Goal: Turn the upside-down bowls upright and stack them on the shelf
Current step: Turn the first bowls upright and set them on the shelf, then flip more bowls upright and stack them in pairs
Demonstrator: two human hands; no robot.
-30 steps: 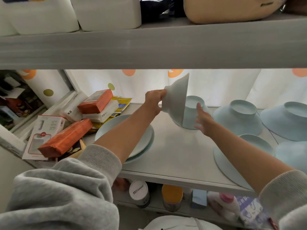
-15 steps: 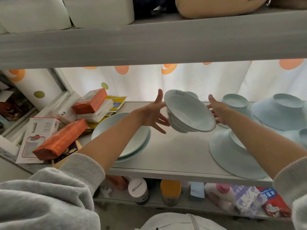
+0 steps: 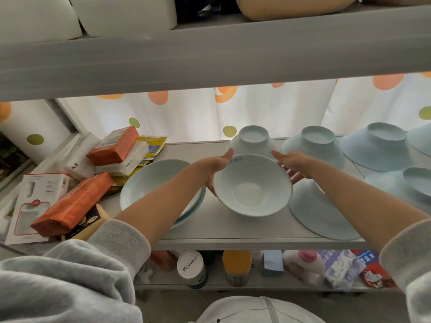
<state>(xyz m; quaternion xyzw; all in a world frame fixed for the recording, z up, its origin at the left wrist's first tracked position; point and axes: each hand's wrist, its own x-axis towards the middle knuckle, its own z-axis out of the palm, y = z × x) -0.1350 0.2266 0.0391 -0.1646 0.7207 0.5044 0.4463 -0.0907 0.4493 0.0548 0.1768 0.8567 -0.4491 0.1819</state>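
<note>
A pale white-blue bowl (image 3: 253, 185) is upright above the middle of the grey shelf (image 3: 224, 231), held between both hands. My left hand (image 3: 218, 167) presses its left rim and my right hand (image 3: 292, 165) its right rim. Two upright bowls (image 3: 149, 180) are stacked at the left, partly under my left forearm. Upside-down bowls stand behind and to the right: a small one (image 3: 253, 142), another (image 3: 313, 145), a wide one (image 3: 377, 146), one (image 3: 410, 185) at far right, and one (image 3: 319, 213) under my right forearm.
Orange packets (image 3: 74, 203), white boxes (image 3: 35, 194) and tissue packs (image 3: 121, 159) crowd the shelf's left end. A dotted curtain (image 3: 256, 108) hangs behind. The upper shelf board (image 3: 210, 54) is close overhead. Jars and bottles (image 3: 236, 266) fill the shelf below.
The bowl went from on edge to mouth-up and came down toward the shelf's front middle. Both hands now hold its rim on either side.
</note>
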